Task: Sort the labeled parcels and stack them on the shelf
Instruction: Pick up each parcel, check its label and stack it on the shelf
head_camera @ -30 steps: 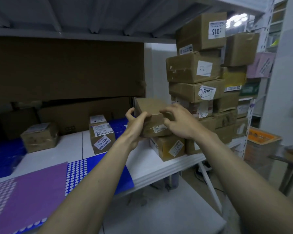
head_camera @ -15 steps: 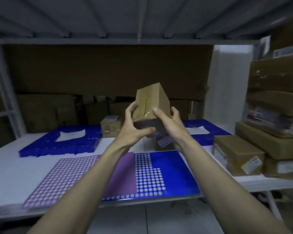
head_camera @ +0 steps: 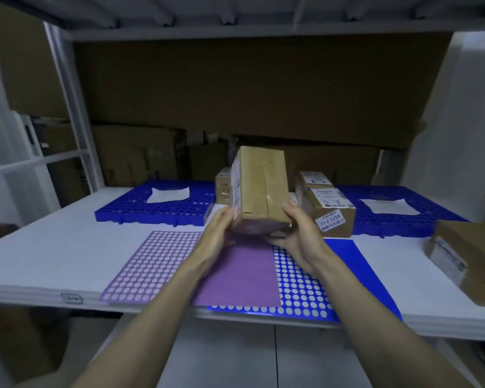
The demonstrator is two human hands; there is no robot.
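I see a white shelf point(head_camera: 53, 247) carrying blue pallets and labeled parcels point(head_camera: 329, 211). Above its middle, a taped cardboard parcel point(head_camera: 261, 191) stands upright, long axis vertical, directly ahead between my hands. My left hand point(head_camera: 217, 231) and right hand point(head_camera: 297, 233) clamp its lower sides, equally near.

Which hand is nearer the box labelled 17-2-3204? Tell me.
Right. The right hand, gripping the held parcel, sits just beside that labelled box; the left hand is on the parcel's far side.
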